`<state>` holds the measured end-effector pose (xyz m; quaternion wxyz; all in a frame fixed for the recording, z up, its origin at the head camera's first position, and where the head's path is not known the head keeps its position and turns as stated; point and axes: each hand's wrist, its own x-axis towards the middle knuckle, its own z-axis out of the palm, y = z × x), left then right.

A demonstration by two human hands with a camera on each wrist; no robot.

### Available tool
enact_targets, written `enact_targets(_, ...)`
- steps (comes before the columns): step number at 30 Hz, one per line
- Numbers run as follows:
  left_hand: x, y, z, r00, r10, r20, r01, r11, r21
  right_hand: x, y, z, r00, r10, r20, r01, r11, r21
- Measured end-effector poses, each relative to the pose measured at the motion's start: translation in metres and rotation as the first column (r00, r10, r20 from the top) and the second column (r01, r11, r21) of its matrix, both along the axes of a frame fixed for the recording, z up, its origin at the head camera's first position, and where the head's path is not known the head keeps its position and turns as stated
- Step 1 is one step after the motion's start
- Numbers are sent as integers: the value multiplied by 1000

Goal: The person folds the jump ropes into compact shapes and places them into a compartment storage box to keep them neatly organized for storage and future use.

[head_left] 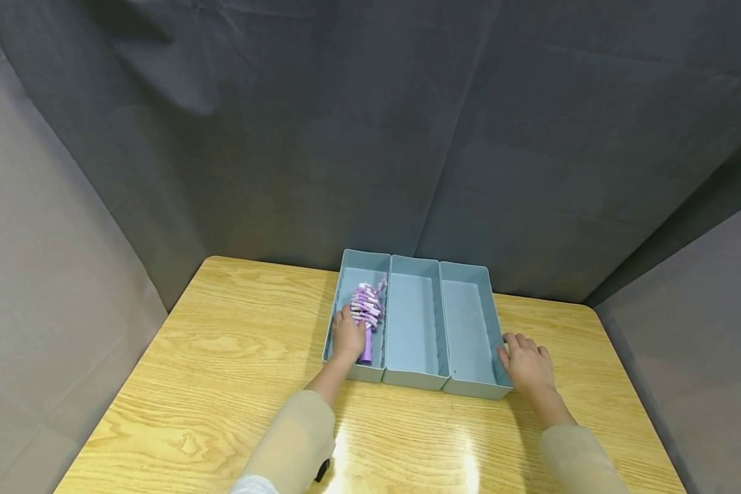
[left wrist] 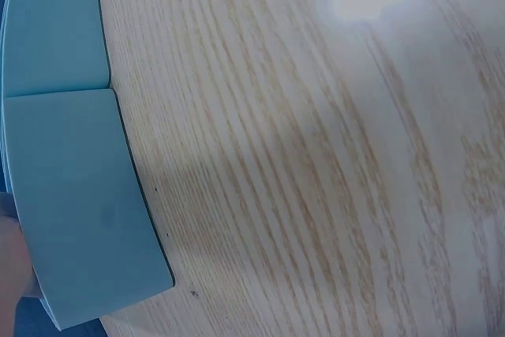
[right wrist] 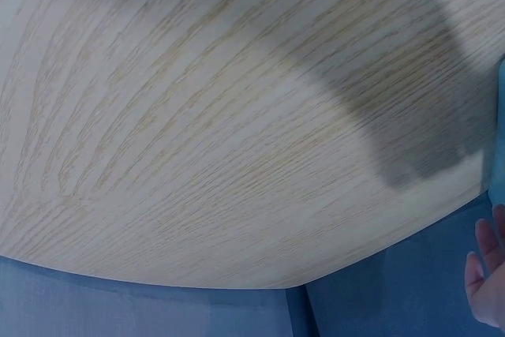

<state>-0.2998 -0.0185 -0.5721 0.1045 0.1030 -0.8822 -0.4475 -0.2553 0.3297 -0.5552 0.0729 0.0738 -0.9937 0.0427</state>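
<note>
A purple-and-white bundled jump rope (head_left: 367, 302), with a purple handle (head_left: 366, 350), lies in the left one of 3 joined blue-grey bins (head_left: 363, 374). My left hand (head_left: 349, 337) reaches over the front of that bin, its thumb beside the handle; whether it touches the rope is hidden. At the edge of the left wrist view, only a sliver of the left hand (left wrist: 11, 266) shows past the bin wall (left wrist: 87, 211). My right hand (head_left: 529, 366) is at the outer side of the right bin (head_left: 478, 390), thumb near its rim. The right wrist view shows the right hand's fingers (right wrist: 491, 242) apart and extended.
The bins stand on a wooden table (head_left: 222, 357) close to its back edge. A dark grey curtain (head_left: 321, 137) hangs behind, and lighter panels (head_left: 49, 274) flank both sides. The middle bin (head_left: 412, 322) sits between the outer two. A small black object (head_left: 323, 471) shows by the left sleeve.
</note>
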Motion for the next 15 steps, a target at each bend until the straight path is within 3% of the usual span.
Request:
enact_targets(3, 1, 1, 0, 999, -3, -46, 2, 1000, -11, 0, 0, 0, 1000, 0, -7, 0, 1000, 0)
enact_targets(8, 8, 1, 13, 997, -15, -77, 17, 1000, 26, 1, -1, 0, 1000, -6, -17, 6, 1000, -2)
enact_targets(15, 14, 0, 19, 978, -32, -206, 24, 999, -42, 1, -3, 2, 1000, -6, -23, 7, 1000, 11)
